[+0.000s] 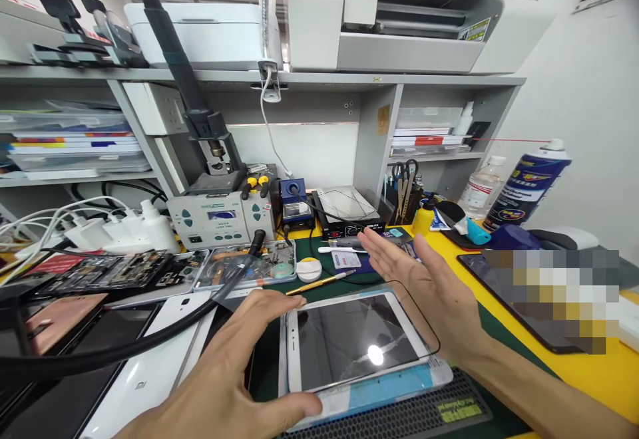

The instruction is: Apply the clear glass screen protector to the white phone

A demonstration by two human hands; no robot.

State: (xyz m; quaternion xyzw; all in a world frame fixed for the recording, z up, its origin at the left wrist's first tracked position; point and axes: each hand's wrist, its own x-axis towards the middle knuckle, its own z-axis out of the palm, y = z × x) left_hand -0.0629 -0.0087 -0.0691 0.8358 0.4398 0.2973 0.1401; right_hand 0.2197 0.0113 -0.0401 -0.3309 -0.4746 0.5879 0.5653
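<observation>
Glass handles best by its edges, and the clear sheet with the thin black rim (428, 324) looks light, stiff, slick and brittle. It sits over the white-fronted phone (352, 342), its right end jutting past the phone, above a blue-and-white slab (389, 391) and a perforated dark mat (414, 412). The left hand (227, 366) curves in a wide C round the left end, thumb at the near corner and fingertips at the far one; whether that grip takes in the phone too is hard to tell. The right hand (432, 292) holds nothing, fingers straight and thumb raised, close by the right end. Opposite rims seem the safest hold; twisting could crack it, and fingertips on the face would likely smear.
</observation>
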